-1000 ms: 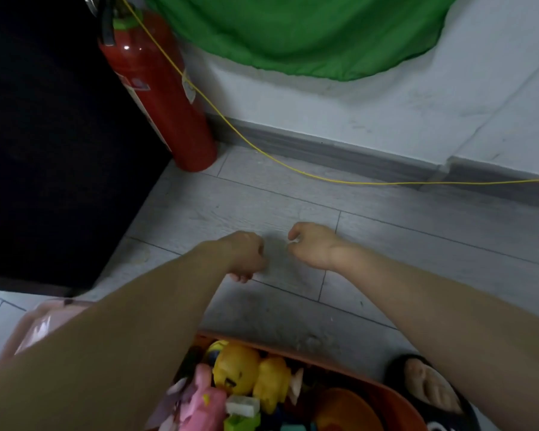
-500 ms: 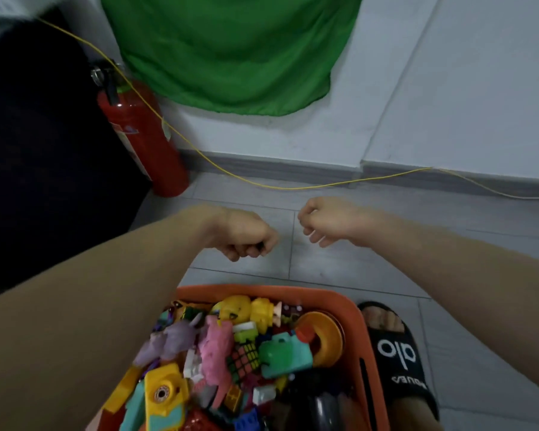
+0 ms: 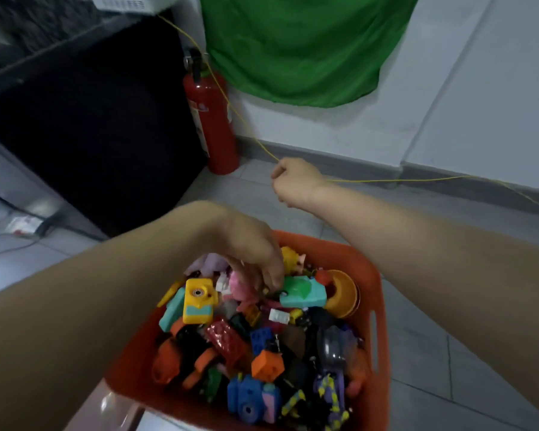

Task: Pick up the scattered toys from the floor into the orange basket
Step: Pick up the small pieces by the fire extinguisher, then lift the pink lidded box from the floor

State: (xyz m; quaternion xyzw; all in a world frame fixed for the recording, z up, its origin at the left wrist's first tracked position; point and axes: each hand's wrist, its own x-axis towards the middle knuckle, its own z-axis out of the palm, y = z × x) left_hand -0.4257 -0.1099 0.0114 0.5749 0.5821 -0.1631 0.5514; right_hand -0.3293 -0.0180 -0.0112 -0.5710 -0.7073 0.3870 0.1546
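The orange basket [image 3: 350, 255] stands on the grey floor below me, piled with several toys. Among them are a yellow toy camera [image 3: 198, 301], a teal camera [image 3: 304, 292], an orange ring [image 3: 343, 293] and a blue camera [image 3: 249, 396]. My left hand [image 3: 252, 253] hangs over the basket's far side, blurred. Its loosened fingers point down, and the tips touch the toys beside the teal camera. My right hand [image 3: 293, 185] is a closed fist above the floor beyond the basket. Nothing shows inside it.
A red fire extinguisher [image 3: 212, 126] stands in the corner beside a black cabinet [image 3: 91, 119]. A yellow cord [image 3: 417, 181] runs along the skirting behind my right hand. A green cloth [image 3: 293, 48] hangs on the wall. Cables and a power strip [image 3: 22, 225] lie at the left.
My left hand came back from the floor and lowered into the basket, its fist loosening. My right hand stayed a fist. The view tilted down, and the whole basket came into sight.
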